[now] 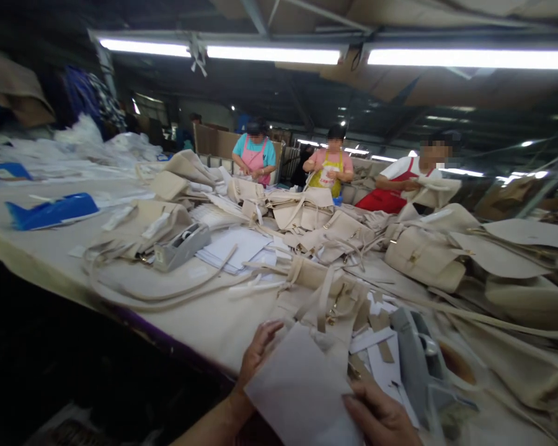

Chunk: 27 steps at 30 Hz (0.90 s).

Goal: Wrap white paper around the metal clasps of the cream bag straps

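A white sheet of paper (304,390) is tilted up in front of me at the table's near edge. The thumb of my right hand (384,414) presses on its right edge, with the other fingers curled behind. My left hand (260,350) is at the sheet's upper left side, partly covered by it, its visible fingers stretched out and slightly bent. Just beyond the sheet lies a beige handbag (323,294) with straps and gold-coloured metal fittings. Beside my right hand is a grey tape dispenser (416,353), near white and brown strips (384,347).
Beige bags (423,257) and straps are heaped across the table (242,310). Another tape dispenser (182,246), white sheets (235,248) and a blue object (53,210) lie to the left. Several people (255,155) work across the table beneath tube lights.
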Each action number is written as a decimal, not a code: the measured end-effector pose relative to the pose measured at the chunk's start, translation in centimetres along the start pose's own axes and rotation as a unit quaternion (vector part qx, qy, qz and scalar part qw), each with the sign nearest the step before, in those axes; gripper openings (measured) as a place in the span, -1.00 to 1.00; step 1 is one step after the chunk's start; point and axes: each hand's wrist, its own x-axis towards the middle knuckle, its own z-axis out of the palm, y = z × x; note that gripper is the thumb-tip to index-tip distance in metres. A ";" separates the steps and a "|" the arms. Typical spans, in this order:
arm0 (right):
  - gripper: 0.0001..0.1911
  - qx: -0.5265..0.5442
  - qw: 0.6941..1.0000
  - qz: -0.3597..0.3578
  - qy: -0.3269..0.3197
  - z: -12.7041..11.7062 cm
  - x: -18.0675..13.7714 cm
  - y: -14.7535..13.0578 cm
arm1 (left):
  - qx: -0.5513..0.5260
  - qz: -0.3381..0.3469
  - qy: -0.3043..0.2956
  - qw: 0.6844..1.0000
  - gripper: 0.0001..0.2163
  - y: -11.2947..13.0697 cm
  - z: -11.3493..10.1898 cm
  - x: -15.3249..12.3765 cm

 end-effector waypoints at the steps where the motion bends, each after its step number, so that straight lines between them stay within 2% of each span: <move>1: -0.59 -0.011 1.000 0.005 -0.018 0.7 0.1 0.6 | -0.064 -0.063 -0.018 0.996 -0.66 0.6 -1.0 -0.8; 4: -0.62 -0.047 0.997 0.028 -0.055 1.4 1.1 2.2 | -0.217 -0.230 -0.115 0.942 -0.54 2.0 -3.1 -2.7; 5: -0.63 -0.066 0.995 0.028 -0.062 1.4 1.4 2.5 | -0.230 -0.256 -0.136 0.929 -0.53 2.3 -3.5 -3.1; 7: -0.64 -0.110 0.991 0.013 -0.068 1.3 2.1 2.8 | -0.206 -0.280 -0.153 0.925 -0.58 2.6 -3.9 -3.8; 11: -0.67 -0.166 0.980 -0.020 -0.108 1.2 2.2 2.0 | -0.109 -0.291 -0.146 0.939 -0.62 2.4 -3.5 -4.2; 13: -0.73 -0.170 0.978 -0.033 -0.116 1.2 1.7 1.5 | -0.071 -0.288 -0.119 0.947 -0.67 2.2 -3.0 -4.0; 17: -0.79 -0.117 0.992 0.009 -0.043 0.8 0.5 1.7 | -0.028 -0.243 -0.042 0.969 -0.74 1.9 -2.2 -3.5; 21: -0.74 -0.025 0.998 0.061 -0.011 0.1 -0.2 3.1 | -0.027 -0.216 -0.039 0.975 -0.71 1.5 -2.0 -3.6; 27: -0.67 0.057 0.996 0.062 0.034 -0.2 -0.1 3.2 | -0.060 -0.230 -0.031 0.971 -0.68 2.0 -1.9 -4.2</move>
